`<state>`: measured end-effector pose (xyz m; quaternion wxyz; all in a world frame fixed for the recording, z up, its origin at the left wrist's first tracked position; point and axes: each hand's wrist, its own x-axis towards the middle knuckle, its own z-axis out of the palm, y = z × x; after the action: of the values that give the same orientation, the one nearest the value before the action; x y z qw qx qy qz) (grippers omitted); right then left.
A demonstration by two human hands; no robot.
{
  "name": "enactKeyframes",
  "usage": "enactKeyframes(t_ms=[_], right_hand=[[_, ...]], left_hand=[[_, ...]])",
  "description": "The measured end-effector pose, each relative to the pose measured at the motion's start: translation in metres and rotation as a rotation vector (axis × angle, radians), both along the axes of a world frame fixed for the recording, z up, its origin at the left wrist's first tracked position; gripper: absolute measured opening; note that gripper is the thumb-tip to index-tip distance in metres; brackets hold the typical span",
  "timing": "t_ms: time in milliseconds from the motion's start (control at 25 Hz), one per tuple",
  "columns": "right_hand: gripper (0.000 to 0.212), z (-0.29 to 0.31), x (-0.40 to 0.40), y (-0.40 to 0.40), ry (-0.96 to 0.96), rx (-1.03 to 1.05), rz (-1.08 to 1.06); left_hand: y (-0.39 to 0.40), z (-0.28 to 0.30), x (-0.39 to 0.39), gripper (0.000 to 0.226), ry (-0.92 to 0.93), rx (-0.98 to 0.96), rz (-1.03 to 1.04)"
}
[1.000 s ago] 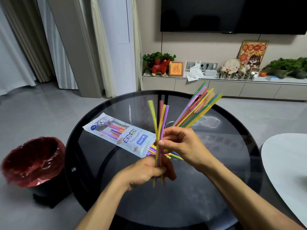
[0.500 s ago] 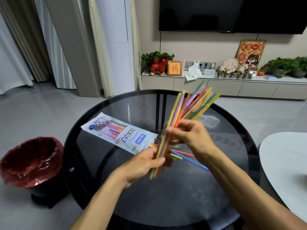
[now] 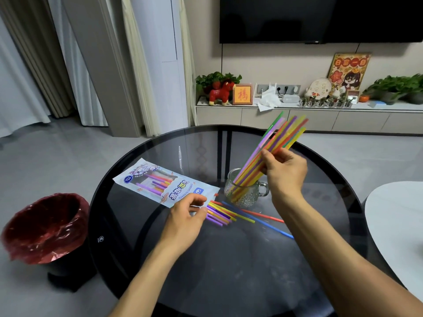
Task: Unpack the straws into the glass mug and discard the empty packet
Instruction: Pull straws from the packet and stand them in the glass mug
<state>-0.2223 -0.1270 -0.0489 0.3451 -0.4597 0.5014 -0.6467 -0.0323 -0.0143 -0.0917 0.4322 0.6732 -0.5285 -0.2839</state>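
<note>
A glass mug [image 3: 246,193] stands on the round dark glass table [image 3: 229,259], holding a leaning bundle of coloured straws [image 3: 278,139]. My right hand [image 3: 285,171] grips that bundle just above the mug. The white and blue straw packet [image 3: 160,183] lies flat to the left of the mug, its open end toward me. Several loose straws [image 3: 231,213] stick out of it and lie on the table. My left hand [image 3: 186,216] rests at the packet's open end, its fingers curled over the ends of those straws.
A black bin with a red liner [image 3: 43,227] stands on the floor left of the table. A white table edge [image 3: 396,225] sits at the right. A low cabinet with plants and ornaments runs along the far wall.
My right hand has carried a few straws up and right into the mug's bundle. My left hand has let them go and moved down to the packet's open end.
</note>
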Motion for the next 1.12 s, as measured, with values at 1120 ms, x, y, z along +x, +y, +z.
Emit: enactKeyframes(t_ms=[1120], right_hand=[[0.015,-0.023,-0.084,0.049,1.567,0.391,0.527]], left_hand=[[0.003,-0.036,0.007,0.057,-0.687,0.148,-0.146]])
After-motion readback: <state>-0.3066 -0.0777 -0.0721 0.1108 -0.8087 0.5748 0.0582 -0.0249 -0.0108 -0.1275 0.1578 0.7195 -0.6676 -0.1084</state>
